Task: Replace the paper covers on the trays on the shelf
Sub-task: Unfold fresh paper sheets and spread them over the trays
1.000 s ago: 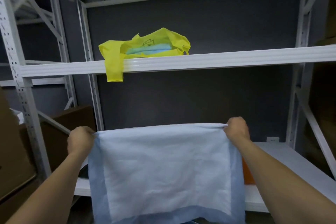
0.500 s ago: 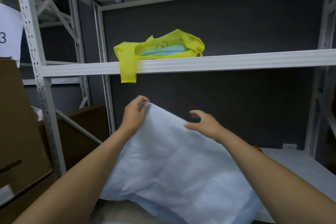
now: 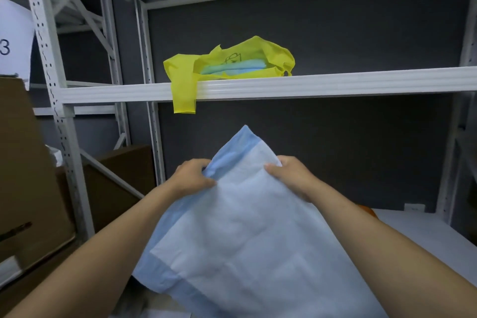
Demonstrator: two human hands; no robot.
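My left grip (image 3: 192, 178) is pinching the bunched nine-o'clock edge of the thin pale-blue paper cover (image 3: 245, 235), which is hanging slack at six o'clock below the white metal shelf (image 3: 335, 84). My right grip (image 3: 293, 175) is clamping its three-o'clock edge. I am judging it best to be spreading both grips apart evenly and gently, since thin paper is likely tearing easily.

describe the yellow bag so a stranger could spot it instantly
Find the white metal rack against the dark wall. On its upper shelf, left of middle, lies a yellow bag with folded blue sheets inside. One handle hangs over the shelf's front edge; nothing else here is yellow.
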